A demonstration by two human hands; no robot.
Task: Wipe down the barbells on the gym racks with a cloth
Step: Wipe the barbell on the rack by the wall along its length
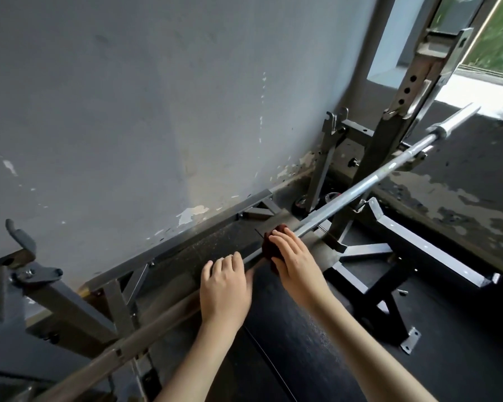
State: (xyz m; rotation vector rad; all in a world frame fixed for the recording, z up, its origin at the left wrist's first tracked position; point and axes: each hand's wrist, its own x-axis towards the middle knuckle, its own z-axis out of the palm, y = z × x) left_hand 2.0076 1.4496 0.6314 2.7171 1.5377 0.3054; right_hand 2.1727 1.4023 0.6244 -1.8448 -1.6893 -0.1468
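While both my grips sit on the bar, the items stand as follows.

- Barbell [360, 185]: steel, lying slantwise, running from below and left of my grips up to the far right, where its sleeve [459, 118] shows bright.
- Left grip [225, 288]: laid over the barbell from above, fingers curled down its far side, holding the bare shaft.
- Right grip [295, 261]: just beside the left one, further along to the right, fingers bent over the cloth and closed on it round the shaft.
- Cloth [269, 249]: dark red, bunched on the barbell under the right grip; one fold shows past the fingertips.
- Rack upright [389, 134]: dark metal with a row of holes, well beyond the right grip; the barbell crosses in front of it.
- Hook [21, 239]: far to the left of the left grip, well apart from it.
- Wall [128, 111]: grey, paint flaked, beyond both grips.
- Floor [462, 198]: dark, below them.
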